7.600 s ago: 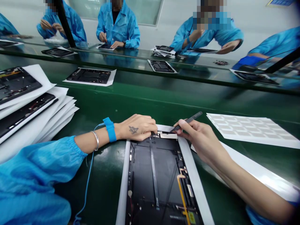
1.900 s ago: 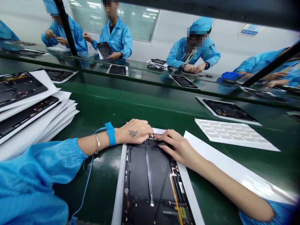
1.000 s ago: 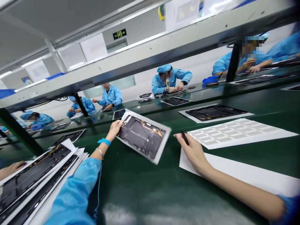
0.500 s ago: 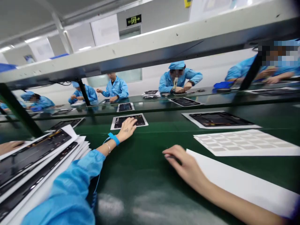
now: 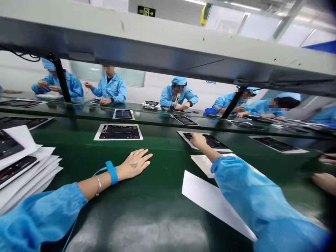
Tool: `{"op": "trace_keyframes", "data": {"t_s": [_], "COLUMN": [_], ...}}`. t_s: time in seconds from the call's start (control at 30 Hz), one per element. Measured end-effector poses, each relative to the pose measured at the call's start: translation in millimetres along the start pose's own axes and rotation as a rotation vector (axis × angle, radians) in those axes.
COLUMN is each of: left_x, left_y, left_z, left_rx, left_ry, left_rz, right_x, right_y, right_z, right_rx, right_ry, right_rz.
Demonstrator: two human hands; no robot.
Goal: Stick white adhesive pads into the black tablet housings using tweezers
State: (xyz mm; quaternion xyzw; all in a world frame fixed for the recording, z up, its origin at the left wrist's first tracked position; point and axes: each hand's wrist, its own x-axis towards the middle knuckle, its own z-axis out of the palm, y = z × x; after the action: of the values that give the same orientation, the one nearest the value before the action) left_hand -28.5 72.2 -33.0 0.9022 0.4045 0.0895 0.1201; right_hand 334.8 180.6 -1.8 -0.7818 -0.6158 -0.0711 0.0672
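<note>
My left hand (image 5: 136, 163) lies with fingers apart on the green worktop (image 5: 157, 196), holding nothing. A blue wrist strap (image 5: 112, 173) with a thin cord is around its wrist. Beyond it, a black tablet-like device (image 5: 120, 132) with exposed inner parts rests on a white sheet. My right hand (image 5: 198, 140) reaches forward over the left part of a second such device (image 5: 214, 140), its fingers curled down and the tips hidden. Below that arm are a sheet of pale rectangular labels (image 5: 203, 165) and a blank white sheet (image 5: 207, 196), both partly covered by the sleeve.
At the left edge leans a stack of white sheets and black devices (image 5: 31, 175). Another device (image 5: 278, 143) lies to the right, near another person's hand (image 5: 325, 182). A shelf (image 5: 168, 52) on dark posts crosses overhead; several people in blue sit beyond.
The view has turned right. My left hand has drawn back from the device onto the worktop. My right hand has moved from the worktop forward onto the right-hand device.
</note>
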Motion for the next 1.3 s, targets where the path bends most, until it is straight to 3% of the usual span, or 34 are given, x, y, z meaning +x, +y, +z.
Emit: {"op": "trace_keyframes", "data": {"t_s": [0.13, 0.33, 0.67, 0.77, 0.87, 0.97, 1.07, 1.13, 1.2, 1.3], "left_x": [1.5, 2.9, 1.9, 5.7, 11.4, 8.1, -16.4, -44.7, -77.8, -124.6], "left_y": [-1.2, -0.3, -4.2, -2.2, 9.8, 37.1, 81.5, 114.5, 141.6, 161.1], "left_z": [4.2, 6.5, 6.0, 1.7, -6.0, -18.6, -37.1, -50.2, -59.0, -52.8], "left_rx": [0.006, 0.038, 0.099, 0.242, 0.448, 0.586, 0.622, 0.615, 0.552, 0.48], "left_ry": [0.021, 0.038, 0.096, 0.213, 0.336, 0.271, 0.154, 0.054, -0.086, -0.163], "left_rz": [0.012, 0.025, 0.054, 0.14, 0.213, 0.232, 0.295, 0.327, 0.336, 0.451], "right_x": [17.4, 34.0, 5.0, -25.4, -75.6, -135.8, -189.3, -217.0, -238.8, -263.0], "right_y": [7.4, -0.7, -38.4, -61.0, -82.2, -90.9, -77.6, -56.1, -27.6, 21.1], "right_z": [18.1, 25.1, 7.7, -6.3, -23.9, -45.7, -73.4, -94.2, -113.6, -132.5], "right_rx": [-0.067, -0.11, -0.097, -0.037, 0.059, 0.175, 0.319, 0.569, 0.825, 1.043], "right_ry": [-0.123, -0.217, -0.224, -0.184, -0.139, -0.117, -0.126, -0.095, 0.007, 0.245], "right_rz": [0.064, 0.01, -0.146, -0.291, -0.512, -0.716, -0.794, -0.737, -0.562, -0.265]}}
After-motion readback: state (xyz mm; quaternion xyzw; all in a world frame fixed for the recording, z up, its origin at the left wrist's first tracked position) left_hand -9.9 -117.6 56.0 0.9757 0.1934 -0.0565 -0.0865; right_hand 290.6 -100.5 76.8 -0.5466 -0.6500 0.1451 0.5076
